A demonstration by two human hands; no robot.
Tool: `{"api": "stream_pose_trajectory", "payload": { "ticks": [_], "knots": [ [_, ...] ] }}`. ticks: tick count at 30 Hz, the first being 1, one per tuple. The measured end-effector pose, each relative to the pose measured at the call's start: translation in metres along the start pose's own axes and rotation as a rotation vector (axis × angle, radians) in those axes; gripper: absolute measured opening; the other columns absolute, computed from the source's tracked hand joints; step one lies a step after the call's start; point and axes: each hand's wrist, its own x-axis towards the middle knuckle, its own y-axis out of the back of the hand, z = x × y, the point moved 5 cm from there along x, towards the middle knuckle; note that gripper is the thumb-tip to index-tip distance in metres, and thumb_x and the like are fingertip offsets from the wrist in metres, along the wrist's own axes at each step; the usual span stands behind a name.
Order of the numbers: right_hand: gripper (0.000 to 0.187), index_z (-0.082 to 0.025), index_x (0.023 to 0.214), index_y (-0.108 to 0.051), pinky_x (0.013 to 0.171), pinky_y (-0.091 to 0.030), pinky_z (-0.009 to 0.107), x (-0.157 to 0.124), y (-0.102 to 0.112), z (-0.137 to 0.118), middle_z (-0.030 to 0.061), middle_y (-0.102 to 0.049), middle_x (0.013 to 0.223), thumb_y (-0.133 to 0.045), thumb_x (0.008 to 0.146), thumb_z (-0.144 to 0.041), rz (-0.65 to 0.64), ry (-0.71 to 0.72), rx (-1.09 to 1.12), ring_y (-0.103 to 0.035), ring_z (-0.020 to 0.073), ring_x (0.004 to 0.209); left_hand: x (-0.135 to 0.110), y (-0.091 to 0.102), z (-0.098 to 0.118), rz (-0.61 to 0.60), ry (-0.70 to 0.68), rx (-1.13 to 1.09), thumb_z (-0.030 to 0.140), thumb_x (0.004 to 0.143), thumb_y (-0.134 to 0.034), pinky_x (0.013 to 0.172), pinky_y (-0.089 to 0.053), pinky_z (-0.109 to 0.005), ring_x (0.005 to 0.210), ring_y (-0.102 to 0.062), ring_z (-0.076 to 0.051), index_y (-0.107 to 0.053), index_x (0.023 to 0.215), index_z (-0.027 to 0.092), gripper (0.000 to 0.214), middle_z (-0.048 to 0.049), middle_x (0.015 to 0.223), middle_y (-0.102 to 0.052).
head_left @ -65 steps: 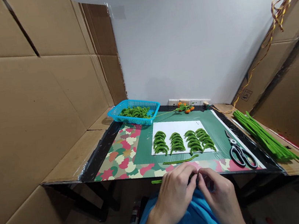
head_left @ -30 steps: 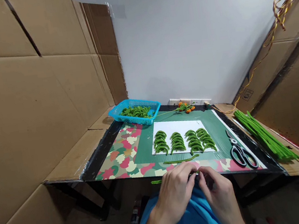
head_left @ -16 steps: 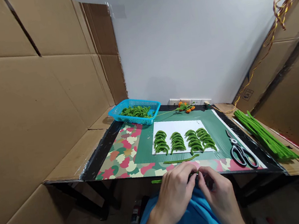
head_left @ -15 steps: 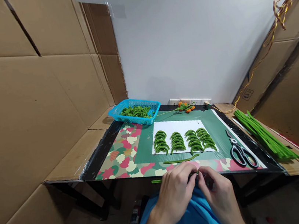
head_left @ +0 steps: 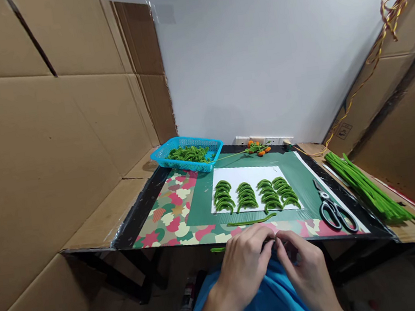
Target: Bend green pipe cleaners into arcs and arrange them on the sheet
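From far away I look down at the table [head_left: 141, 211], with white paper [head_left: 233, 173] past the hands. The left hand [head_left: 245, 258] holds a green stick in bent fingers. The right hand [head_left: 303, 258] has its thumb and finger close to the left fingertips; I can't tell what they pinch. I think small, soft pinches work best, with the left hand as a steady holder. The green stick [head_left: 217, 250] sits just on the near side of the table's edge. Its long way runs left to right, its seen end points left, and the rest is hidden.
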Motion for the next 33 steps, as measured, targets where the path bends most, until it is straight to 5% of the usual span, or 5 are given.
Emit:
{"api": "stream_pose_trajectory", "payload": {
  "ticks": [19,33],
  "knots": [
    [0.020,-0.019,0.099,-0.072,0.056,-0.050,0.021,0.0017,0.0017,-0.0018,0.0017,-0.074,0.077,-0.058,0.104,-0.032,0.034,0.043,-0.070,-0.066,0.0129,0.057,0.0003,0.0002,0.0023,-0.001,-0.012,0.031,0.014,0.100,-0.062,0.079,-0.051,-0.029,0.095,-0.074,-0.019,-0.070,0.104,0.024,0.013,0.0012,0.104,-0.077],
    [0.015,-0.018,0.098,-0.073,0.056,-0.052,0.019,0.0011,0.0083,-0.0026,-0.0001,-0.074,0.073,-0.062,0.102,-0.028,0.181,0.128,-0.110,-0.064,0.0104,0.052,-0.0003,0.0007,0.0024,0.012,0.006,-0.010,0.022,0.102,-0.064,0.082,-0.051,-0.028,0.098,-0.074,-0.019,-0.070,0.107,0.025,0.009,0.0015,0.108,-0.078]
  ]
}}
